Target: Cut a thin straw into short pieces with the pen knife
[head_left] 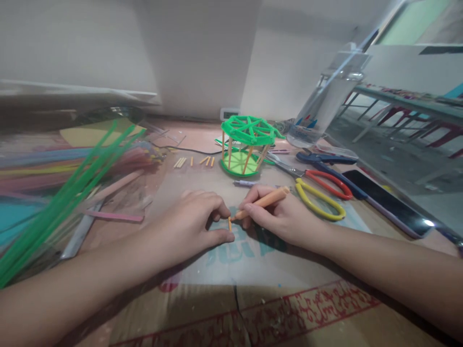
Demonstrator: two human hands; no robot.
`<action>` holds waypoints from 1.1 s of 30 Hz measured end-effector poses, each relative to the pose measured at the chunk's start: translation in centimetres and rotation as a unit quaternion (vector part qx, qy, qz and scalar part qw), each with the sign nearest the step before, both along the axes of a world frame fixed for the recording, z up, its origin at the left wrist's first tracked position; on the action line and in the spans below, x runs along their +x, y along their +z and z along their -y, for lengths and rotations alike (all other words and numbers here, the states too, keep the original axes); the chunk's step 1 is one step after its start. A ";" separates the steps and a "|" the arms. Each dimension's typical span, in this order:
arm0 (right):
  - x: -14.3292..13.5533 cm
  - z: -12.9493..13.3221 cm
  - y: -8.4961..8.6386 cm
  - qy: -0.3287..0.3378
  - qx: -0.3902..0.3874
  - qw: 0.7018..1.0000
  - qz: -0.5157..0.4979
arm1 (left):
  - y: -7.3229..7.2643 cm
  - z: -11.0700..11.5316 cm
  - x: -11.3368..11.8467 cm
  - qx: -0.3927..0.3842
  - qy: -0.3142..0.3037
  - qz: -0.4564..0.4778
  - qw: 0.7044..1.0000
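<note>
My left hand [206, 217] pinches a small stick [229, 224] by its ends, thumb to forefinger, above the sheet [191, 274]. My right hand [273, 212] is closed around an orange marker [265, 200], its tip at the stick's side; I can't tell whether they touch. I seem to be colouring the stick, so the next move calls for a steady pinch and light strokes. Other sticks [208, 161], some paler, lie beyond.

Behind the marker [269, 198] stands a frame [249, 139], sticks [208, 161] to its left, scissors [297, 172] (then phone [388, 200]) to its right.
</note>
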State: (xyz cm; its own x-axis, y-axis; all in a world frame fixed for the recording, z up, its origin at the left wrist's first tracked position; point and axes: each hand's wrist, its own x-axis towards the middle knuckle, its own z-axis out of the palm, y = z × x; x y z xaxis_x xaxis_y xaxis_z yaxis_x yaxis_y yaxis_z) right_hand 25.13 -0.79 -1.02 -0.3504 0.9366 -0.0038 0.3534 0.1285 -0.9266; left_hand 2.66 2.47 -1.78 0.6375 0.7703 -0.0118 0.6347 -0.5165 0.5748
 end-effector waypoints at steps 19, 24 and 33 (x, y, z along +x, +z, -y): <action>-0.1 0.0 0.0 -0.008 -0.006 1.000 -0.008 | 0.3 -0.1 -0.1 0.023 -0.010 -0.006 1.000; -0.1 -0.1 0.0 -0.002 -0.004 1.000 -0.018 | 0.4 0.1 -0.5 0.034 -0.009 -0.024 0.999; 0.0 0.0 -0.1 0.014 -0.006 1.000 -0.010 | -0.1 -0.2 -0.6 0.035 -0.013 -0.016 0.999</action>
State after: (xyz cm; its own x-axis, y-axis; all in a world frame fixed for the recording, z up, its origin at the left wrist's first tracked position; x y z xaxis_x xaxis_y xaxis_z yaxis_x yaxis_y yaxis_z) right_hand 25.14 -0.78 -1.16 -0.3773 0.9261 -0.0080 0.3306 0.1266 -0.9353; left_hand 2.04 2.67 -1.86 0.6581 0.7526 0.0206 0.6379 -0.5719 0.5158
